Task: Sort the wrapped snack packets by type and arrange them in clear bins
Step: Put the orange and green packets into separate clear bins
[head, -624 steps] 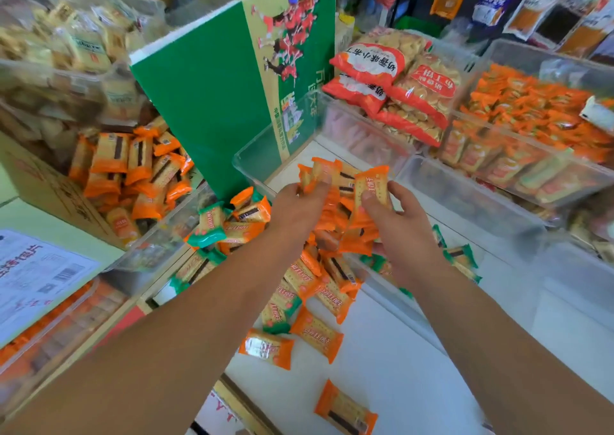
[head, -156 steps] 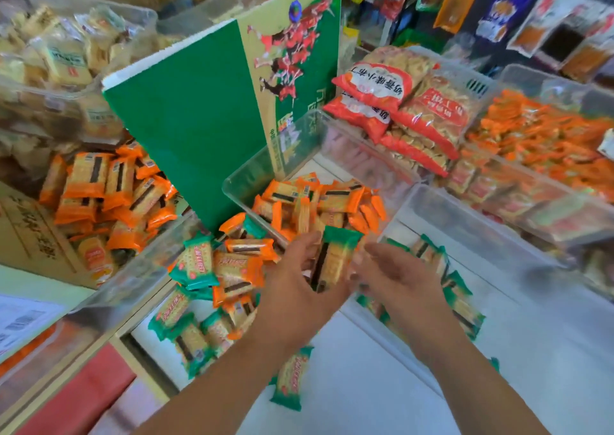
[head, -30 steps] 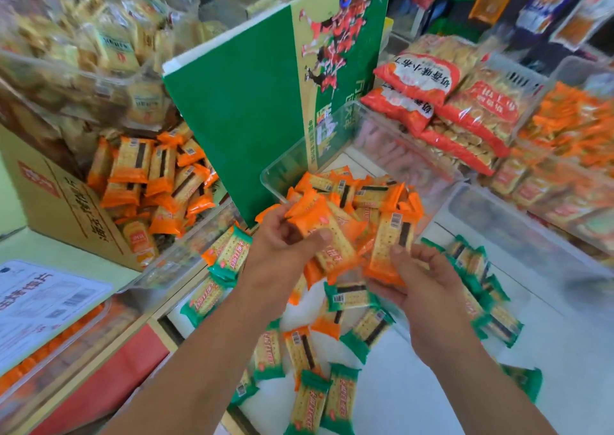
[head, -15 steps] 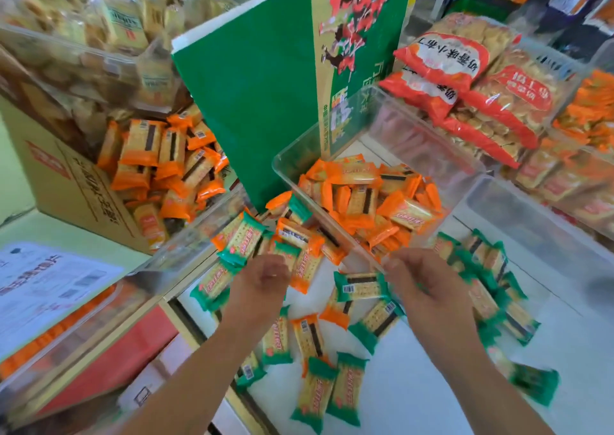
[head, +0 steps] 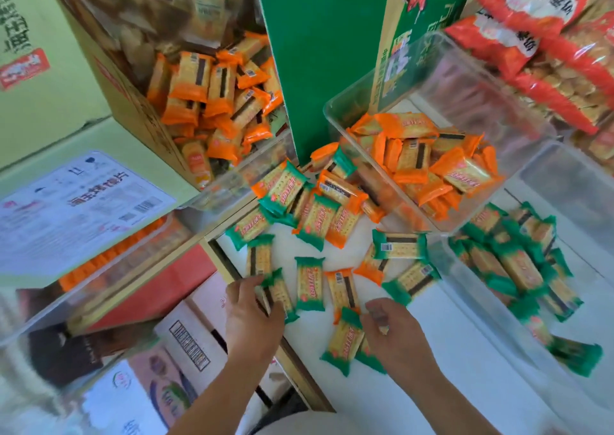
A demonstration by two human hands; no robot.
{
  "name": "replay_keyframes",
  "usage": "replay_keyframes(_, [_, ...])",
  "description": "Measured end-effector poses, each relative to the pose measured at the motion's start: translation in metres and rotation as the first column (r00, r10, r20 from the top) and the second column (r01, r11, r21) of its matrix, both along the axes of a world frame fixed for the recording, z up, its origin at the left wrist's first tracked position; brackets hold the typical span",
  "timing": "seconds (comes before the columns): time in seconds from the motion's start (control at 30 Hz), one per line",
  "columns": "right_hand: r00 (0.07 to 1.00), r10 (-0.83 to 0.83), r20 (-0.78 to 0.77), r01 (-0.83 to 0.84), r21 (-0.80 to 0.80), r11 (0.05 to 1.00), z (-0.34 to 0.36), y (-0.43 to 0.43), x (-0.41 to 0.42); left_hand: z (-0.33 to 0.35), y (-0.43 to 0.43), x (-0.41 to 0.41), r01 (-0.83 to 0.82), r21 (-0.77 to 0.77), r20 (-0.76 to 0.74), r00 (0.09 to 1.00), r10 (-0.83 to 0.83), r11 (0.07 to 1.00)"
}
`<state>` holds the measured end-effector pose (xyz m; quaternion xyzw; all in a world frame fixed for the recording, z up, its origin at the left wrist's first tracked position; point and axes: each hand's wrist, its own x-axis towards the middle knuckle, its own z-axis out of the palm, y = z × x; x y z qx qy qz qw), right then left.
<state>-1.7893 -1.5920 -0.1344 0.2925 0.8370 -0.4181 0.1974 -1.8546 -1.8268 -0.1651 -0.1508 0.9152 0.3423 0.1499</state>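
Observation:
Green-wrapped and orange-wrapped cracker packets (head: 309,228) lie mixed on the white counter (head: 432,351). A clear bin (head: 335,115) behind them holds orange packets (head: 432,165). A second clear bin (head: 471,305) on the right holds green packets (head: 518,261). My left hand (head: 251,315) reaches down onto a green packet (head: 279,293) at the counter's left edge, fingers curling at it. My right hand (head: 392,331) rests on green packets (head: 345,338) lying near the front, fingers bent over them.
A green carton (head: 319,52) stands behind the loose pile. A cardboard box (head: 109,79) at the left holds more orange packets (head: 212,102). Red bags of biscuits (head: 548,35) sit at the back right. Cartons and a clear bin lie below the counter's left edge.
Both hands have dropped from the pile near the bins to the green packets at the counter's front. The view has tilted downward.

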Motion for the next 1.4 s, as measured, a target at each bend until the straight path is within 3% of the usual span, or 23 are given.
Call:
replay_keyframes(0.1, [0.988, 0.146, -0.044, -0.147, -0.027, 0.989, -0.002, -0.011, -0.010, 0.001, -0.004, -0.008, -0.011, -0.041, -0.051, 0.999, 0.009, 0.999])
replay_keyframes(0.23, [0.999, -0.019, 0.033, 0.023, -0.142, 0.990, 0.000, -0.014, -0.041, -0.008, -0.010, -0.022, 0.143, -0.126, -0.076, 0.985, -0.153, 0.982])
replay_keyframes(0.37, [0.995, 0.018, 0.099, -0.015, -0.024, 1.000, -0.010, -0.015, -0.061, -0.012, -0.002, -0.014, 0.265, -0.079, -0.049, 0.962, -0.269, 0.961])
replay_keyframes(0.57, [0.972, 0.165, 0.168, -0.191, 0.155, 0.969, -0.023, -0.020, -0.069, -0.005, 0.017, -0.045, 0.310, -0.118, -0.178, 0.928, -0.327, 0.944])
replay_keyframes(0.77, [0.996, -0.018, 0.083, 0.017, 0.014, 1.000, 0.002, -0.012, -0.075, 0.018, 0.044, -0.151, 0.300, -0.202, -0.370, 0.858, -0.356, 0.932])
replay_keyframes(0.87, [0.985, -0.173, 0.016, 0.174, -0.134, 0.976, 0.021, 0.002, -0.073, 0.014, 0.050, -0.181, 0.375, -0.278, -0.161, 0.890, -0.428, 0.885])
replay_keyframes(0.93, [0.968, -0.245, -0.053, 0.235, -0.149, 0.960, 0.031, 0.015, -0.074, 0.003, 0.049, -0.182, 0.439, -0.288, -0.041, 0.882, -0.469, 0.851])
replay_keyframes(1.03, [0.950, -0.270, -0.158, 0.250, -0.136, 0.959, 0.037, 0.031, -0.081, -0.006, 0.044, -0.164, 0.473, -0.281, -0.050, 0.862, -0.505, 0.835])
replay_keyframes(1.2, [0.951, -0.172, -0.258, 0.123, -0.194, 0.973, 0.034, 0.033, -0.110, -0.008, 0.043, -0.106, 0.515, -0.261, -0.048, 0.838, -0.544, 0.816])
replay_keyframes(1.4, [0.954, -0.169, -0.247, 0.119, -0.207, 0.971, 0.017, 0.030, -0.116, -0.012, 0.045, -0.039, 0.550, -0.147, -0.129, 0.814, -0.567, 0.822])
